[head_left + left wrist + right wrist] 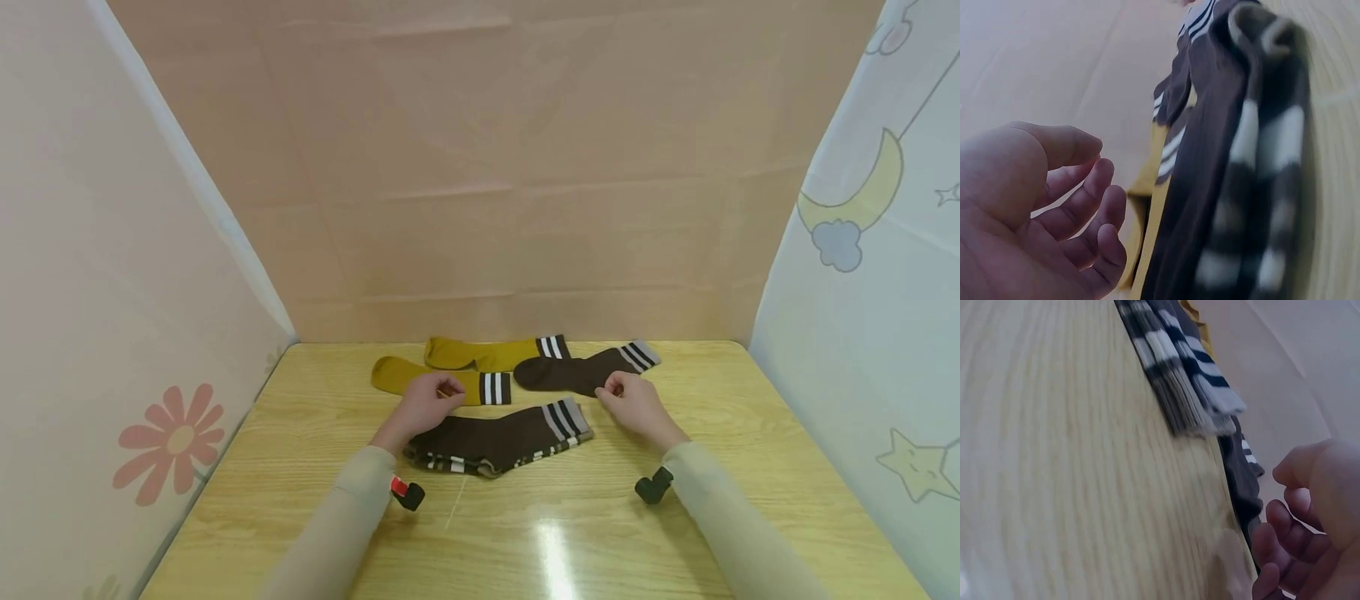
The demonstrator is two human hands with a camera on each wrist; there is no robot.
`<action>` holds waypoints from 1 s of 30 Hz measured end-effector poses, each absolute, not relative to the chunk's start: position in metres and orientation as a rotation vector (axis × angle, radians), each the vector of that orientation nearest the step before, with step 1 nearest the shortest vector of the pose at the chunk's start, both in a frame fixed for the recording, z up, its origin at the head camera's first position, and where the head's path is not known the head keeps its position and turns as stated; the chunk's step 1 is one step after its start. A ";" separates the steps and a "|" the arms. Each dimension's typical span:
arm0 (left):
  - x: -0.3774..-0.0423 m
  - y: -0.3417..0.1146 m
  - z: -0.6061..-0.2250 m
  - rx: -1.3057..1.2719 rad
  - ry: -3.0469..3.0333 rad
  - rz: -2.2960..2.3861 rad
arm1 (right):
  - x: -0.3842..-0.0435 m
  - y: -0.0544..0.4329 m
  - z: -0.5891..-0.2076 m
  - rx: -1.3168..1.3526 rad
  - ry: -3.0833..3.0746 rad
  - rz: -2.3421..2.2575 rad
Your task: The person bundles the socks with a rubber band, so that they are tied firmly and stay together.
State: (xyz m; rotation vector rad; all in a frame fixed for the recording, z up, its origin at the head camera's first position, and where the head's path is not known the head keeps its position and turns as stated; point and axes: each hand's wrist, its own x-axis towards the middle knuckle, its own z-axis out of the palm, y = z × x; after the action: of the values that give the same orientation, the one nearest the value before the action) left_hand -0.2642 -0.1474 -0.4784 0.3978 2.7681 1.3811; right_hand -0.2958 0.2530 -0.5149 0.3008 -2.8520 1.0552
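Note:
My left hand (426, 407) hovers over the front mustard sock (393, 375), its fingers loosely curled with nothing between them. A dark brown sock (487, 439) with a striped grey cuff lies just to its right, on top of brown-and-white patterned socks (1266, 162). Near the foot of another dark brown sock (555, 375) at the back right is my right hand (633, 406). Its fingers are also loosely bent and hold nothing in the right wrist view. Behind, a second mustard sock (498, 356) with a dark, white-striped cuff lies flat.
All the socks lie on a light wooden table (555, 517). A tan backdrop (487, 208) stands at the table's far edge, with a flower-printed panel (150, 333) on the left and a moon-and-star panel (862, 350) on the right.

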 end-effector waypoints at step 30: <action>-0.303 -0.061 -0.482 0.236 2.527 1.350 | -0.342 0.309 -0.504 0.127 -2.827 0.964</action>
State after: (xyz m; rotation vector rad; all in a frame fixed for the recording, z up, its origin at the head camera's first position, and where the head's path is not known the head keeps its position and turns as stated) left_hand -0.3032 -0.0606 -0.4821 0.2360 2.5266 1.3500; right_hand -0.3415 0.3088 -0.5043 0.1273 -2.8268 0.9640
